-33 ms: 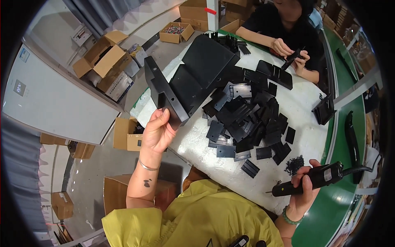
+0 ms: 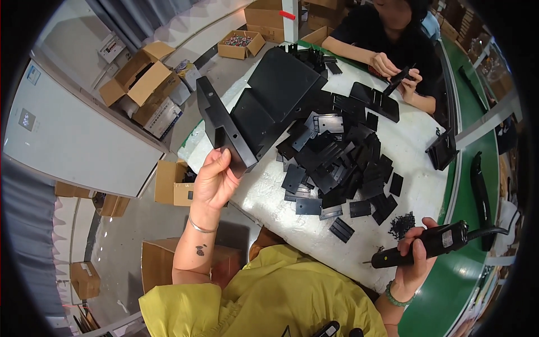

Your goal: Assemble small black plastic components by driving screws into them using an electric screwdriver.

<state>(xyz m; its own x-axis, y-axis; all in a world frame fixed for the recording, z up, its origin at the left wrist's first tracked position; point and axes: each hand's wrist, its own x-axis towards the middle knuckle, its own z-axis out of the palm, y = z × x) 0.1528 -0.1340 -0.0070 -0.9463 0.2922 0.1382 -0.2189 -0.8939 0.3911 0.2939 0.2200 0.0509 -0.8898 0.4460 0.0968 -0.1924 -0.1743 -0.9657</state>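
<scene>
My left hand grips the near edge of a large black angled panel, thumb on its flanged side. The panel is tilted, lifted at the table's left side. In my right hand lies a black electric screwdriver, its thin bit pointing left and its cord running off to the right. A pile of small black screws lies on the white tabletop beside that hand. Between my hands spreads a heap of small black rectangular plates, some shiny.
Across the table a person's hands hold a small black part. Black trays and a black bracket stand at the far right. A green surface borders the right side. Open cardboard boxes stand on the left.
</scene>
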